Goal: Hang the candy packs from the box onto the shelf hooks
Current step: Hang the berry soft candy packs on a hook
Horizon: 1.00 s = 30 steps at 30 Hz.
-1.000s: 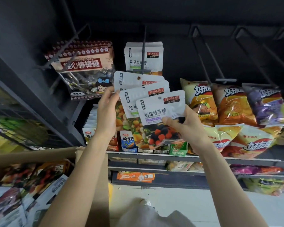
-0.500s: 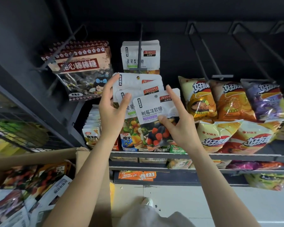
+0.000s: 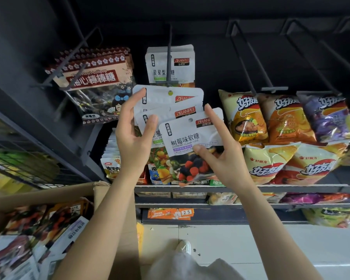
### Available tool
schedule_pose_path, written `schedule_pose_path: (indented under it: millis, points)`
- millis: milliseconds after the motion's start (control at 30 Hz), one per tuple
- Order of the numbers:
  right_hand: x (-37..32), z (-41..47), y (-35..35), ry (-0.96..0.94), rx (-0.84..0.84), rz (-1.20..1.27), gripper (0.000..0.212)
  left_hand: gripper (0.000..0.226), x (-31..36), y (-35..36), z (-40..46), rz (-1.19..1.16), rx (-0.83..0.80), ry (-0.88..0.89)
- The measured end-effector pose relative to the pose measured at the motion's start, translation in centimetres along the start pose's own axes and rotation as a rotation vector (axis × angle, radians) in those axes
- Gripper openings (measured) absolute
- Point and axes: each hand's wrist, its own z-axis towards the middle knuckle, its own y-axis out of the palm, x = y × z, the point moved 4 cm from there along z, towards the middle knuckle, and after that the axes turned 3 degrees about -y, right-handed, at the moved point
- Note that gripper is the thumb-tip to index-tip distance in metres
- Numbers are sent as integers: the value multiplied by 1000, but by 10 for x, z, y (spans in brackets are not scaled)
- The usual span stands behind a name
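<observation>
Both hands are up at the shelf: left hand grips two packs, right hand pinches the raspberry pack. The hook sits just above them, nearer the left.

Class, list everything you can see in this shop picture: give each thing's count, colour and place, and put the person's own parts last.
White fanned candy packs: three, held between both hands, centre.
White candy packs on a hook: a stack, count unclear, upper centre.
Black wire shelf hooks: several, across the top.
Brown-and-red lollipop bags: a stack, hanging upper left.
Crisp bags: yellow, orange, purple, several, right shelf.
Brown cardboard box: one, holding more packs, lower left.
Orange price tag: one, lower shelf edge.
White shoe: one, on the floor.
Left hand: holds the rear packs.
Right hand: pinches the front pack.
</observation>
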Motion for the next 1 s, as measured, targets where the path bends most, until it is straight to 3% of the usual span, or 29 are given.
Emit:
schedule_pose_path:
  millis: [300, 700, 800, 900, 1000]
  points:
    - [19, 23, 1, 48, -12, 81, 78, 44, -20, 13, 21, 43, -43, -159]
    - [26, 52, 1, 34, 175, -4, 79, 68, -47, 30, 80, 278, -139, -130]
    - [18, 26, -8, -3, 176, 53, 78, 62, -27, 17, 43, 100, -42, -255]
    - [5, 4, -12, -39, 131, 113, 76, 55, -6, 9, 0, -228, -72, -428]
    - [-5, -6, -7, -57, 55, 107, 74, 43, 7, 2, -18, -279, -57, -361]
